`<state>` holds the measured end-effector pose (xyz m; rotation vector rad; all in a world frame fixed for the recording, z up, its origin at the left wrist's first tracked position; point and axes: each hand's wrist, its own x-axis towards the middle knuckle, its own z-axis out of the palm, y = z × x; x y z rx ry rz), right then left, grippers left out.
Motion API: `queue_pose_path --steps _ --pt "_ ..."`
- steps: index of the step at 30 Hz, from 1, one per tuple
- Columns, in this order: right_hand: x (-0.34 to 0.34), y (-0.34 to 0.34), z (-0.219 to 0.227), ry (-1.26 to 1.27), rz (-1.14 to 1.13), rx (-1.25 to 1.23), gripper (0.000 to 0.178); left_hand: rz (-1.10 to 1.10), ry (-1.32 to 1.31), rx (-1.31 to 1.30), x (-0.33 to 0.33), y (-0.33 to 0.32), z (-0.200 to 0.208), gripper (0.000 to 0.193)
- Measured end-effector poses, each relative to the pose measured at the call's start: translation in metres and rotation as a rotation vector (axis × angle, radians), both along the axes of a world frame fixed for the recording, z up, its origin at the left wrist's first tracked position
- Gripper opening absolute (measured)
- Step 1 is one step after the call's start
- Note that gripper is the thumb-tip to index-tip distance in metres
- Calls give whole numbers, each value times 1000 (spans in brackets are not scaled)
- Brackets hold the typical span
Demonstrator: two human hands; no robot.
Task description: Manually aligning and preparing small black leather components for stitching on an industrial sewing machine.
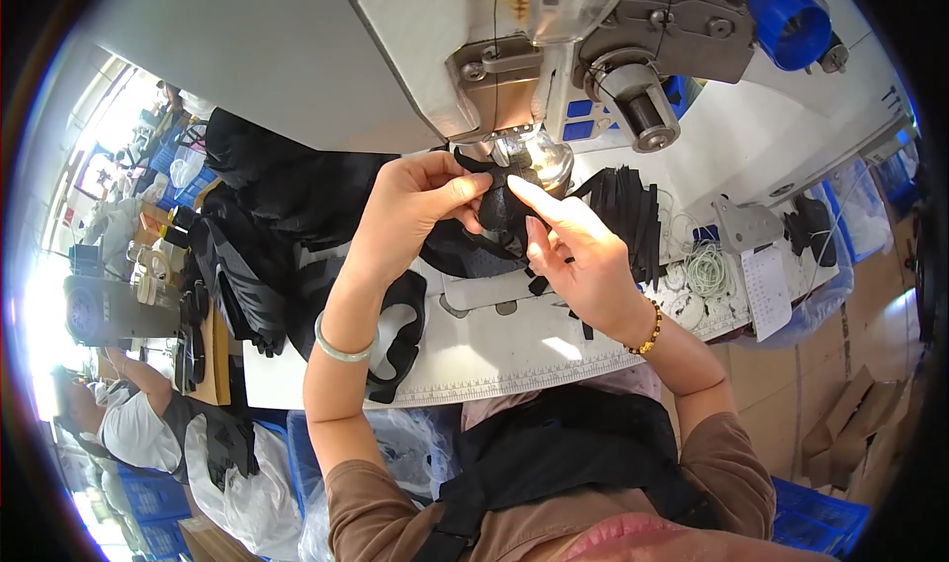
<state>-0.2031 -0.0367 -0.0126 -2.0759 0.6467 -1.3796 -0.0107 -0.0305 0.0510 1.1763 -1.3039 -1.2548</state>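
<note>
My left hand (420, 206) pinches a small black fabric piece (506, 216) between thumb and fingers, under the head of a sewing machine (499, 83). The extended index fingertip of my right hand (588, 260) rests on the same piece. My right thumb stands apart from that finger, and the remaining fingers are curled. A bright light falls on the work beside the shiny metal parts at the needle area, where the needle itself is hard to make out. More black fabric (470, 254) lies below my fingers on the white table (514, 349).
Black cloth (282, 181) is heaped left of the machine. A stack of black strips (625, 216) lies at the right, near tangled pale cord (706, 270) and a paper sheet (766, 290). Another person (138, 419) sits at the far left. Cardboard (840, 429) stands on the floor.
</note>
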Motion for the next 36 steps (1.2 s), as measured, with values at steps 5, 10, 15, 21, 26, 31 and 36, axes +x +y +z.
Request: queue_pose_path --steps 5,10,15,21,26,31,36 --pt "-1 -1 0 -23 -9 -54 44 3 7 16 -1 -3 3 16" --pt "-5 4 16 115 -33 41 53 13 61 70 -4 -9 8 13" --pt "-7 6 19 166 -56 54 54 -20 88 95 -5 -11 10 12" --pt "-2 4 16 119 -47 47 51 -10 105 95 -3 -13 8 12" --pt "0 4 17 104 -74 29 47 -23 99 106 0 -15 10 12" --pt "-2 3 17 159 -60 17 53 -12 128 98 -1 -15 7 12" --pt "-1 5 15 160 -75 4 53 -20 96 125 -1 -15 10 13"
